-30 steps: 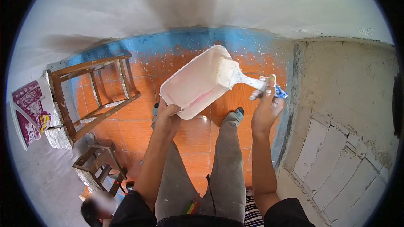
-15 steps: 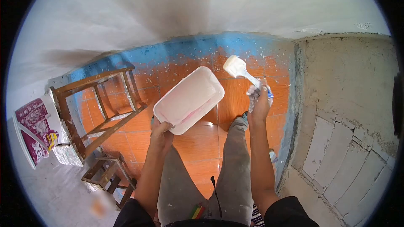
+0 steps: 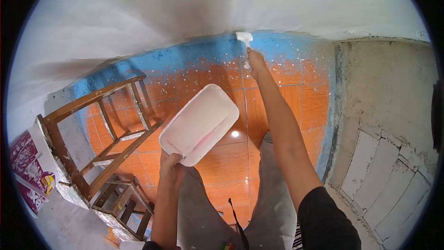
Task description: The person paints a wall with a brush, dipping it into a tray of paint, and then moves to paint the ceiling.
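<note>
My left hand [image 3: 171, 163] grips the lower left corner of a white, rectangular plastic tray [image 3: 200, 125], its thumb over the rim. White paint coats the tray's inside, with a pinkish streak along one side. Stretched out ahead, my right hand [image 3: 257, 59] is closed round the handle of a paintbrush [image 3: 244, 38]. The wide, white-loaded bristles are at the foot of the pale wall [image 3: 268, 4], where it overlaps the blue strip [image 3: 203, 52] along the floor's edge.
A wooden stepladder [image 3: 115, 129] stands on the left, over orange floor tiles [image 3: 226, 157] speckled with white drops. Beside it is a white and purple paint bucket [image 3: 31, 171]. Bare cement wall [image 3: 384, 83] with exposed blocks [image 3: 393, 176] runs along the right.
My right hand has carried the brush forward and left, from over the tiles to the wall's foot. The tray sits slightly lower and further left in view.
</note>
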A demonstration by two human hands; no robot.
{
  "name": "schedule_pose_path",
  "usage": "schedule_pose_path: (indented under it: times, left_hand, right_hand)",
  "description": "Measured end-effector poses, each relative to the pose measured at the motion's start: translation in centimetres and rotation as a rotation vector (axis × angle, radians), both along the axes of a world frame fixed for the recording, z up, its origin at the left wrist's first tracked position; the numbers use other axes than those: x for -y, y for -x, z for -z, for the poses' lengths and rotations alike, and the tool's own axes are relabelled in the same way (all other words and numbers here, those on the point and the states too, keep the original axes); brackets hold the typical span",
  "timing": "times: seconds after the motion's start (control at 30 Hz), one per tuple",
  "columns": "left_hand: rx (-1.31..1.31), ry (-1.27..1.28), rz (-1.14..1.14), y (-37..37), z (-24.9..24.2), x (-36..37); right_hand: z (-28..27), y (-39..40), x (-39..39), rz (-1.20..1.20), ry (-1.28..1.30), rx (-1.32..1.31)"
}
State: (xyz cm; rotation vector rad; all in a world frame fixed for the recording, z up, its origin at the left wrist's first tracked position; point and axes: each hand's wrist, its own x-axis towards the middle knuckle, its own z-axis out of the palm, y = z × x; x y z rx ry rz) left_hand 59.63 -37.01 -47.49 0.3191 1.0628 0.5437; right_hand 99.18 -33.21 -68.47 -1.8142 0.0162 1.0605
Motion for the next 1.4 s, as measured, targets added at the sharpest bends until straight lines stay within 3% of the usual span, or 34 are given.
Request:
schedule_pose_path:
  times: [0.03,0.1,0.17,0.33,0.4,0.5,0.7,0.8,1.07,1.2,1.3,1.4]
  left_hand:
    - [0.001,0.007,-0.011,0.1,0.5,0.2]
    - [0.004,0.041,-0.036,-0.1,0.5,0.5]
    - [0.018,0.069,-0.048,-0.4,0.4,0.7]
    - [0.037,0.094,-0.029,-0.4,-0.2,0.1]
    - [0.043,0.089,-0.015,-0.5,-1.0,-0.6]
    - [0.050,0.079,0.001,-0.5,-1.4,-1.5]
    - [0.075,0.051,-0.005,0.2,-1.0,-2.1]
    - [0.038,0.073,-0.036,0.8,0.3,-1.5]
    - [-0.013,0.099,-0.112,0.8,5.2,-0.1]
    - [-0.032,0.088,-0.102,0.9,6.4,0.0]
    - [-0.033,0.113,-0.081,1.2,6.1,0.2]
    - [-0.016,0.114,-0.075,0.9,5.0,0.1]
  right_hand:
    - [4.6,-2.5,-1.0,-0.173,0.056,0.314]
    - [8.3,-3.8,-1.0,-0.266,0.153,0.567]
    - [3.1,-3.7,-3.5,-0.097,0.223,0.466]
    - [-9.9,-0.9,-2.3,-0.064,0.105,0.628]
    - [-19.0,2.2,-1.8,-0.007,0.012,0.495]
    - [-22.6,4.5,-0.2,-0.021,-0.169,0.693]
    - [-15.8,4.6,-1.1,0.156,-0.372,0.638]
    - [-5.9,2.1,-1.4,0.082,-0.404,0.598]
    - [9.9,-0.5,1.4,0.012,-0.051,0.472]
    - [13.4,-1.4,2.2,-0.099,0.197,0.695]
    - [13.8,-3.0,1.4,-0.169,0.326,0.561]
    - [11.1,-3.7,-1.4,-0.066,0.239,0.318]
